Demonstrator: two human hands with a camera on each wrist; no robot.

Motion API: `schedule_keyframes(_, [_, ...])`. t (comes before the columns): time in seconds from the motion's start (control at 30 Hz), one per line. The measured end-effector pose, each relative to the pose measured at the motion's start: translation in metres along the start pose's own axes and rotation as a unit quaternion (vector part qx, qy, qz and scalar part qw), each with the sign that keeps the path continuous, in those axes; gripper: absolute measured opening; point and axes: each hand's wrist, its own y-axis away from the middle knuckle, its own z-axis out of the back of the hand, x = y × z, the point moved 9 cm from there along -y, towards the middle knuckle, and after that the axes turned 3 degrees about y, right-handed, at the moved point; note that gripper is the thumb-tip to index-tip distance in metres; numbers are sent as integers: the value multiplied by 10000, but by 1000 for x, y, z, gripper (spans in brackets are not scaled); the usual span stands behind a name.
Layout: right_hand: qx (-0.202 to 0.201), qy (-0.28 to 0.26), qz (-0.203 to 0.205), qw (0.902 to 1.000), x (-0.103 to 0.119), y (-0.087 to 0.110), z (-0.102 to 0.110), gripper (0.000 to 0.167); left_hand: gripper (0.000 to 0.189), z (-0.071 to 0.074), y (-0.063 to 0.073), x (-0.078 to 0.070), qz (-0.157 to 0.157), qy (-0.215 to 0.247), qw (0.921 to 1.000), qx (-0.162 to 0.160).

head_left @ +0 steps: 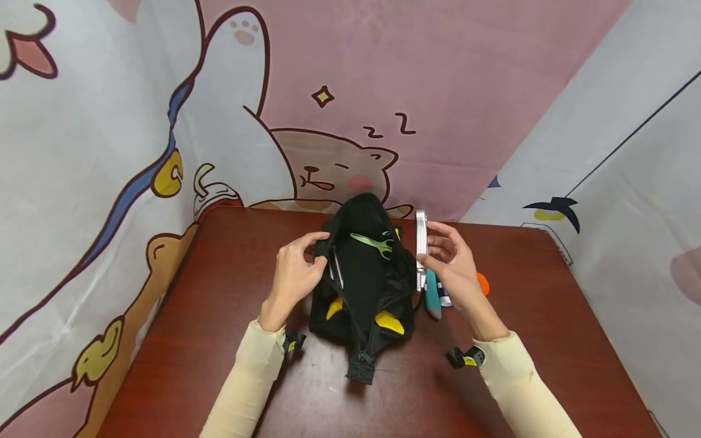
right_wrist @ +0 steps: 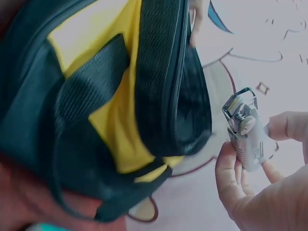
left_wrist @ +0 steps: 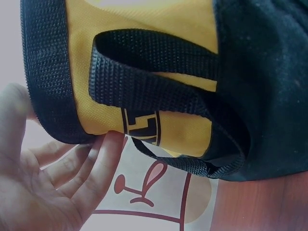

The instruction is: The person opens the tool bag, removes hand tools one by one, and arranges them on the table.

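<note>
A black and yellow tool bag (head_left: 361, 286) gapes open at the table's middle, with a pale green open-ended wrench (head_left: 373, 244) inside. My left hand (head_left: 298, 267) holds the bag's left rim between thumb and fingers. In the left wrist view, the fingers (left_wrist: 98, 168) lie against the yellow side with its black webbing loop (left_wrist: 144, 91). Just right of the bag, my right hand (head_left: 451, 258) pinches a silver utility knife (head_left: 421, 249), upright in the head view. In the right wrist view, a small knob shows near the end of the knife (right_wrist: 248, 130), apart from the bag's opening.
Right of the bag lie a teal-handled tool (head_left: 432, 295), a small black and white item (head_left: 445, 297) and an orange round thing (head_left: 483, 283), partly behind my right hand. A printed cloth (head_left: 438, 91) hangs close behind the brown table (head_left: 230, 261).
</note>
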Motion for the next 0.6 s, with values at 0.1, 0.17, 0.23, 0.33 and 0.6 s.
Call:
schedule_keyframes(0.1, [-150, 15, -138, 9998, -9, 4, 16, 66, 44, -1, 0, 0, 2, -1, 10000, 13])
schedule_keyframes(0.17, [-264, -91, -225, 9994, -16, 7, 27, 67, 44, -1, -1, 0, -1, -13, 10000, 16])
schedule_keyframes(0.23, [-375, -140, -297, 9988, -23, 8, 38, 67, 44, -1, -1, 0, -9, -12, 10000, 13])
schedule_keyframes(0.33, [-549, -274, -458, 9971, -36, 10, 53, 67, 43, -2, -1, 0, -22, -13, 10000, 4])
schedule_keyframes(0.6, [-949, 76, -860, 9917, -72, 20, 94, 67, 44, -1, 0, -2, 1, -31, 10000, -10])
